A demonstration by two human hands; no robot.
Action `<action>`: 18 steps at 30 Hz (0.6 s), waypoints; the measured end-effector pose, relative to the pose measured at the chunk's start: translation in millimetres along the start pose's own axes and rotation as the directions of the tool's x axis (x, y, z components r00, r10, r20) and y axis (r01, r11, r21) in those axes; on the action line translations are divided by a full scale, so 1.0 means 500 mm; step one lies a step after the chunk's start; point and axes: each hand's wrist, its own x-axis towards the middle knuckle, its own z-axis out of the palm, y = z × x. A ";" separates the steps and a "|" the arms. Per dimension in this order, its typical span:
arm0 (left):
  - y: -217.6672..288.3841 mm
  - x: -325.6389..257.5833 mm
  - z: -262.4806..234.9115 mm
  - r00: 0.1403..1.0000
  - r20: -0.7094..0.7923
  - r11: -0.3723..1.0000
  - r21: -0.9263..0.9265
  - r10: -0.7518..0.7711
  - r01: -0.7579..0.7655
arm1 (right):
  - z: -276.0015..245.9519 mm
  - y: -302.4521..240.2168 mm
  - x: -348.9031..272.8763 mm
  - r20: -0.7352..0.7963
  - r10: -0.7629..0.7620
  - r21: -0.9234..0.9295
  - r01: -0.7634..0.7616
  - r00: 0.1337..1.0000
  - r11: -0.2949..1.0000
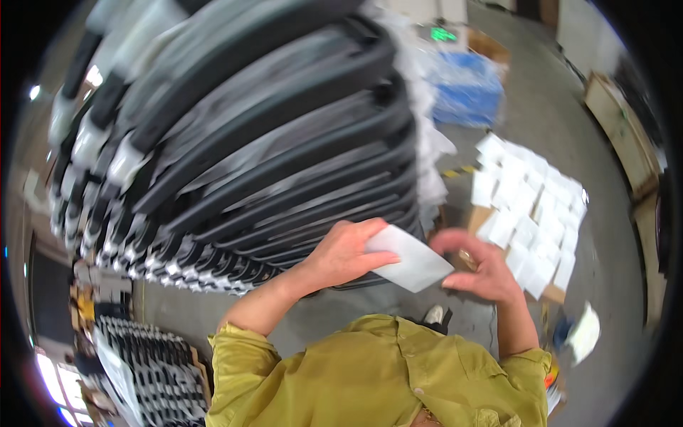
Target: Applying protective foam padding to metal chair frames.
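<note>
Nearby, black frames (284, 104) and white pieces (528, 231) flank the held sheet (411, 262).

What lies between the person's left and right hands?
A white sheet, in the head view: the left hand pinches one end, and the opposite end lies by the thumb of the right hand; whether they touch, I cannot tell.
</note>
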 end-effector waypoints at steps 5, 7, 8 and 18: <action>0.016 -0.140 -0.138 0.835 -0.484 0.965 0.135 0.261 -0.224 | 0.170 -0.044 0.067 0.100 0.220 0.384 -0.241 0.970 0.891; 0.000 -0.170 -0.232 0.505 -0.581 0.741 0.642 0.638 -0.197 | 0.222 -0.052 0.122 0.066 0.273 0.454 -0.272 0.960 0.848; 0.002 -0.181 -0.273 0.443 -0.559 0.664 0.738 0.701 -0.119 | 0.245 -0.057 0.152 0.036 0.336 0.538 -0.302 0.941 0.787; 0.025 -0.233 -0.412 0.283 -0.347 0.388 0.916 0.894 -0.101 | 0.296 -0.150 0.187 -0.213 0.082 0.509 0.039 0.974 0.860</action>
